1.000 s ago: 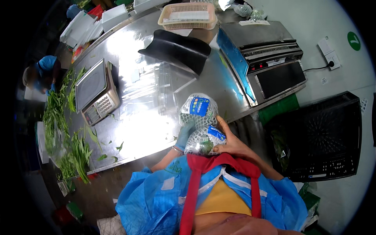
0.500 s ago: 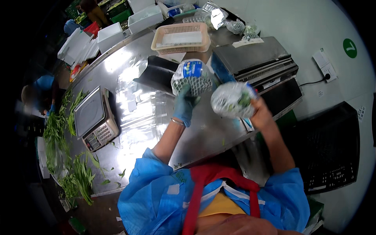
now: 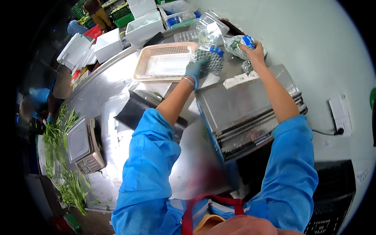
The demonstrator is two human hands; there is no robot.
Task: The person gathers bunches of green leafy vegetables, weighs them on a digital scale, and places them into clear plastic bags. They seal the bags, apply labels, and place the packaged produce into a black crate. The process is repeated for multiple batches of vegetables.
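My blue-gloved left hand (image 3: pixel 194 69) grips a round package (image 3: pixel 211 59) in white netting with a blue label, just right of a cream plastic basket (image 3: pixel 140 67). My bare right hand (image 3: pixel 255 53) is closed on a similar netted package (image 3: pixel 234 45), holding it at the back of the steel table (image 3: pixel 176 160), near the wall. Another small wrapped item (image 3: pixel 246 68) shows partly beneath it. Both hands are beyond the metal machine (image 3: pixel 235 105), beside clear plastic trays (image 3: pixel 212 32). The fingertips of my left hand are partly hidden by the package.
A scale (image 3: pixel 78 139), leafy greens (image 3: pixel 70 188) and a bent black sheet (image 3: pixel 135 111) lie to the left. A co-worker (image 3: pixel 39 102) bends at the far left; another person (image 3: pixel 98 13) stands behind foam boxes (image 3: pixel 105 47). A black crate (image 3: pixel 329 203) is lower right.
Both hands have moved from near my body up and away to the back of the table, each carrying a netted package. My view has shifted, so the table appears lower in it.
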